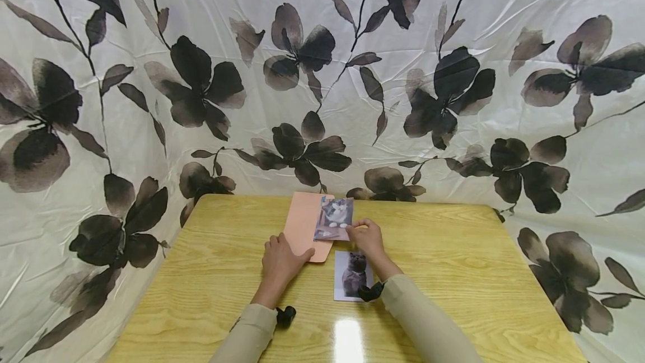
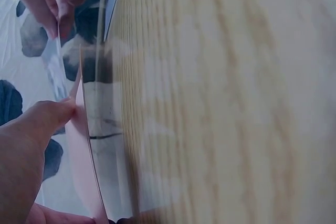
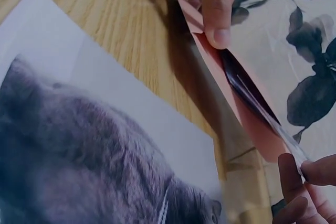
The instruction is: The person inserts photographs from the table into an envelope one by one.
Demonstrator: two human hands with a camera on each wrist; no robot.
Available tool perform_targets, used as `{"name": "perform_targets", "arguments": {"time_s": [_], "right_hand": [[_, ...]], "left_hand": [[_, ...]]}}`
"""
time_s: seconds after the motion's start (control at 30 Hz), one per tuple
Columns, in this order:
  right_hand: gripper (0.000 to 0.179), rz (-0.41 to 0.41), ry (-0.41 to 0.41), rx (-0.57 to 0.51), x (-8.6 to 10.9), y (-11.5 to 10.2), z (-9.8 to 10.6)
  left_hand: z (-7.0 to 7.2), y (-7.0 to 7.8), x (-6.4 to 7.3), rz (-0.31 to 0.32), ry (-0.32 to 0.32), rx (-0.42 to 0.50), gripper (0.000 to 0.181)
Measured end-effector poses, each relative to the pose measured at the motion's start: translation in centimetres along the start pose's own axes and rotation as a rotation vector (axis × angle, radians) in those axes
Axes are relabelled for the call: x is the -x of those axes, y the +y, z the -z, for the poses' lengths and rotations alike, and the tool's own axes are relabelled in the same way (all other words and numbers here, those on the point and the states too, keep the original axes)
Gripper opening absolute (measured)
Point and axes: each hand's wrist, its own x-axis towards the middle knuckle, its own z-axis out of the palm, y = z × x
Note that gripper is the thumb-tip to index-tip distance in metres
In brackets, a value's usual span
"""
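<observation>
My left hand grips the lower part of a pink envelope, thumb near its right side. With thumb and fingers, my right hand pinches the right edge of a cat photo. In the right wrist view, the photo's far part sits between the envelope's parted layers, at its open side. How deep it reaches is hidden. The left wrist view shows the envelope lifted off the table, edge-on. A second photo, of a dark grey cat, lies on the table under my right wrist.
The wooden table has its far edge just beyond the envelope. Behind and beside it hangs a white cloth with dark flowers. A black wrist device is on the left wrist, another on the right.
</observation>
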Motion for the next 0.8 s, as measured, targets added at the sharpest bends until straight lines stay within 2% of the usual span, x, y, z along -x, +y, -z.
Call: {"name": "perform_targets", "arguments": {"time_s": [0.5, 0.8], "right_hand": [[0.017, 0.018, -0.012, 0.016, -0.4, -0.4, -2.0], [0.026, 0.104, 0.010, 0.068, -0.2, -0.3, -2.7]], "left_hand": [[0.0, -0.1, 0.0, 0.005, 0.003, -0.017, 0.099], [0.0, -0.2, -0.1, 0.004, -0.014, -0.031, 0.101]]}}
